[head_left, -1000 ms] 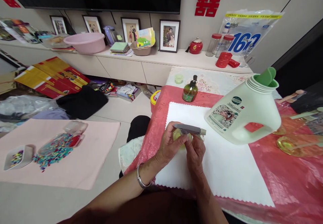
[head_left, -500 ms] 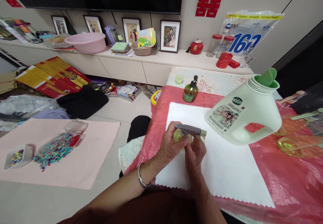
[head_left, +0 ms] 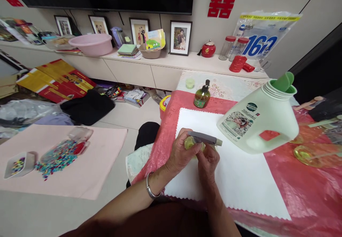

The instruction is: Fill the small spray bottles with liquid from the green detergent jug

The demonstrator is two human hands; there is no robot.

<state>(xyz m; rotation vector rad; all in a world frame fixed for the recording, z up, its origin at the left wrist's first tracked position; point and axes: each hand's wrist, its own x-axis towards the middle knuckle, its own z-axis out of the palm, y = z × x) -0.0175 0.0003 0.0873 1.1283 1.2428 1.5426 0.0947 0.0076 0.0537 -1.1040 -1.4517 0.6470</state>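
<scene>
Pump bottle [head_left: 192, 143], small, yellow-green, w/ grey pump head [head_left: 204, 137] on top: sits low-centre of view on the white mat [head_left: 235, 180], both hands around it. Left hand [head_left: 181, 154] wraps the body from 9 o'clock, fingers curled on it. Right hand [head_left: 207, 162] comes in from 5 o'clock, fingertips pinched at the neck just under the grey head. Both are grasping the bottle; exact contact at the neck is partly hidden by the fingers.

Handling, judged: light, rigid plastic, prob. smooth and slick if any liquid is on it. Body looks translucent, some fill inside, amt unclear. Nozzle sticks out toward 3 o'clock and is the weak part, so don't lever on it. Best hold: palm round the body, other fingers on the collar below the head.

Nearby:
- big white detergent jug [head_left: 260, 121], green cap, at 2 o'clock, close to the hands but apart.
- dark green pump bottle [head_left: 202, 96] at 12 o'clock, well apart, on the red plastic cover [head_left: 307, 198].
- metal bangle [head_left: 149, 187] on left wrist.
</scene>
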